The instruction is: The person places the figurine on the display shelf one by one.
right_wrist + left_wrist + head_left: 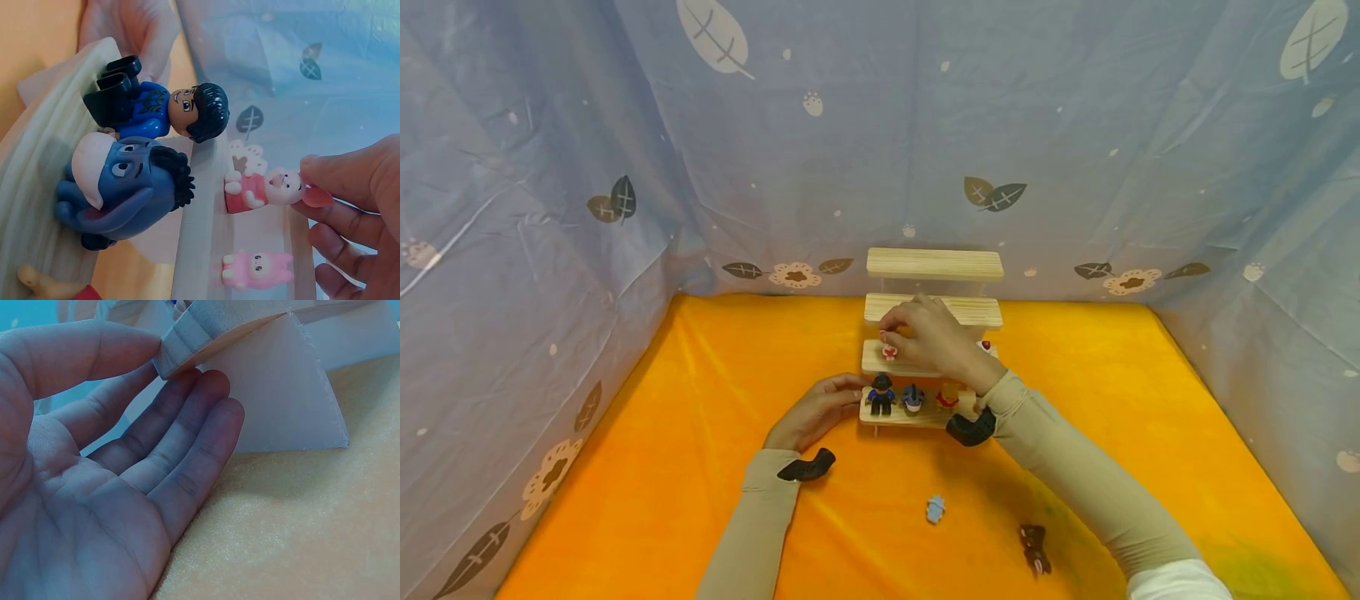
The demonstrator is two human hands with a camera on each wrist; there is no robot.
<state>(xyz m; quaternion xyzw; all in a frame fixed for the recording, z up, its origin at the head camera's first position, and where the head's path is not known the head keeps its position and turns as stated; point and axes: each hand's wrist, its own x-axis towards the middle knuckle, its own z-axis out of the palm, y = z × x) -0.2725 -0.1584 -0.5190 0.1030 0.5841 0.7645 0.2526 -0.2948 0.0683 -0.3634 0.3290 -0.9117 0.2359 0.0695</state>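
Note:
A wooden stepped display shelf (934,264) with several tiers stands near the back curtain. My right hand (934,335) reaches over its second tier from the bottom. Thumb and finger pinch a pink piglet figurine (250,190) by the ear, its base right at that tier. Beside it stands a small pink figurine (259,270). On the lowest tier sit a black-haired figure in blue (882,396), a blue donkey figurine (913,399) and a yellow bear figurine in red (948,397). My left hand (820,410) grips the lowest tier's left end, thumb at the top edge, fingers below.
A small light-blue toy (935,508) and a brown bear figurine (1034,548) lie on the orange cloth (715,400) in front of the shelf. A red-and-white piece (984,345) sits right on the second tier. Patterned curtains (850,150) enclose the back and sides.

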